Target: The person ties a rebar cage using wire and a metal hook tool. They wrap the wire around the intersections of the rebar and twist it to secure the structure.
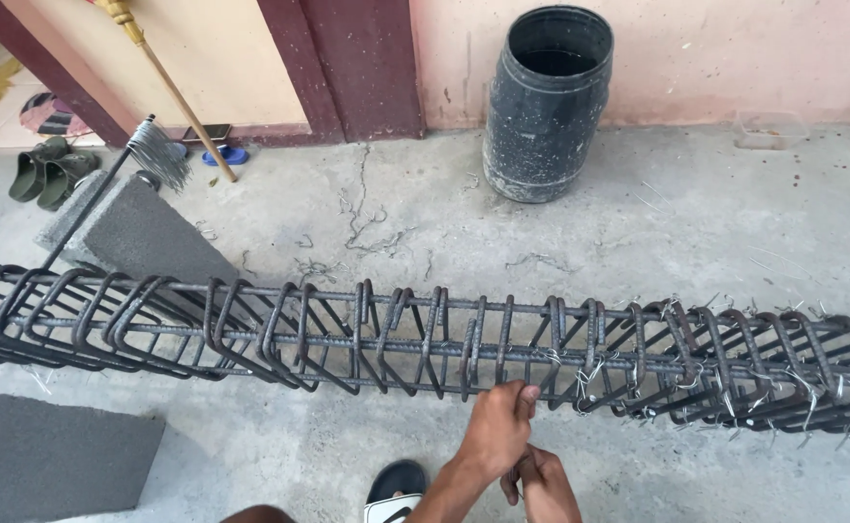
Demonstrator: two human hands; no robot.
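Rebar cage (425, 339) under left hand (498, 426)

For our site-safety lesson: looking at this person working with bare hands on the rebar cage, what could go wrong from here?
1. Cut wire ends bristle from the cage; the bare left hand and right hand beside them could get pricked or scratched.
2. The foot wears only an open sandal close to the steel, so toes may be hurt.
3. Loose wire scraps on the floor might be stepped on.

Both hands are bare: the left hand (497, 426) and right hand (544, 481) wear no gloves, rings or sleeves. One foot wears a dark sandal (395, 491) with a white strap.
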